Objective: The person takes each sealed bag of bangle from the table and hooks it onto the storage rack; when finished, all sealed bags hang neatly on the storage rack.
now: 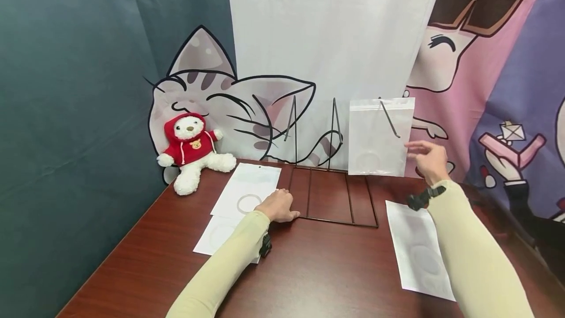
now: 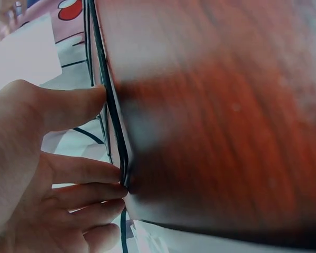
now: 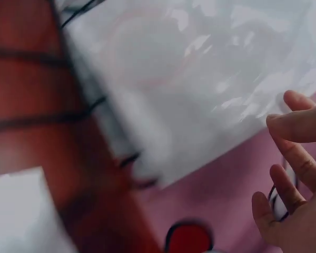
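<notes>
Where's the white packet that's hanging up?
In the head view, the white packet hangs right of centre, on the rightmost hook of the wire rack, with the right hand beside its right edge.

The head view looks forward and down from above the forearms, far enough back to take in the tabletop (image 1: pixel 318 274), the backdrop (image 1: pixel 335 28) and both hands. The left wrist view sits close behind the left hand (image 1: pixel 278 206), turned sideways (the tabletop fills its right side), and shares the wire rack (image 1: pixel 328 221) with the head view. The right wrist view, tilted and near, faces the white packet (image 1: pixel 372 153) beyond the right hand (image 1: pixel 430 161), which the head view also shows.
</notes>
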`<action>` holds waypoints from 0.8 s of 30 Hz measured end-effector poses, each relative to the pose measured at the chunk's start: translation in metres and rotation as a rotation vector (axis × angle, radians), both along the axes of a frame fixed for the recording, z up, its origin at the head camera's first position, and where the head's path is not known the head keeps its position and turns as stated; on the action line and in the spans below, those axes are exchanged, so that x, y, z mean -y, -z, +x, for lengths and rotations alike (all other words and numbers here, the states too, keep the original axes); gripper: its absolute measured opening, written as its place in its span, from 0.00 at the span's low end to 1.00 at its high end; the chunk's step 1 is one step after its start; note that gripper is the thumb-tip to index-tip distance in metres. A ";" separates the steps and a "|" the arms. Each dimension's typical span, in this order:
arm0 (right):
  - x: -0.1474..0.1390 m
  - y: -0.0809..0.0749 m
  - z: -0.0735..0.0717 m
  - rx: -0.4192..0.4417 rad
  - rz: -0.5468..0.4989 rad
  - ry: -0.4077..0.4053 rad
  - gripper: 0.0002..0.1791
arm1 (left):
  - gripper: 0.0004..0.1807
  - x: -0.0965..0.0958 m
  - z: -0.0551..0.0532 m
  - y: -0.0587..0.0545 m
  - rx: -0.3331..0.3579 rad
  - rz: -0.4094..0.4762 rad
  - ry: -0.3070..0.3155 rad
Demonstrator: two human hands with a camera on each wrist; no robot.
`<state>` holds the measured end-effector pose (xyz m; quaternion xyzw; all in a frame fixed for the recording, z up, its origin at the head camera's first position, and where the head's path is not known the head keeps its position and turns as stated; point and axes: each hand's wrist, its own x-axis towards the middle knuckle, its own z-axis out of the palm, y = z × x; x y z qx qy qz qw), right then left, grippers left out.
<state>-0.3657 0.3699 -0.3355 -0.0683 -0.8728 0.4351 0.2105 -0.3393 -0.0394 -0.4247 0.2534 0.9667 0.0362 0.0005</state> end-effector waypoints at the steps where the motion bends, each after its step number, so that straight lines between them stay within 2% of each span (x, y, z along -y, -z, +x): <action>1: -0.004 0.008 0.004 0.012 0.014 -0.009 0.19 | 0.24 0.000 0.000 0.000 0.002 0.001 0.000; 4: -0.016 0.029 0.015 0.061 0.087 -0.027 0.17 | 0.24 0.000 0.001 0.000 0.006 -0.002 -0.002; 7: -0.029 0.044 0.027 0.117 0.208 -0.044 0.17 | 0.24 0.000 0.002 0.000 0.009 -0.008 -0.001; 11: -0.049 0.064 0.045 0.183 0.372 -0.125 0.15 | 0.24 0.001 0.001 0.001 0.013 -0.012 -0.013; 15: -0.071 0.080 0.061 0.236 0.450 -0.186 0.15 | 0.24 -0.002 0.001 -0.002 0.028 -0.028 -0.019; 19: -0.084 0.087 0.070 0.291 0.457 -0.214 0.18 | 0.24 -0.003 0.002 -0.005 0.046 -0.045 -0.013; 24: -0.082 0.085 0.069 0.328 0.514 -0.270 0.18 | 0.24 -0.003 0.002 -0.004 0.039 -0.042 -0.020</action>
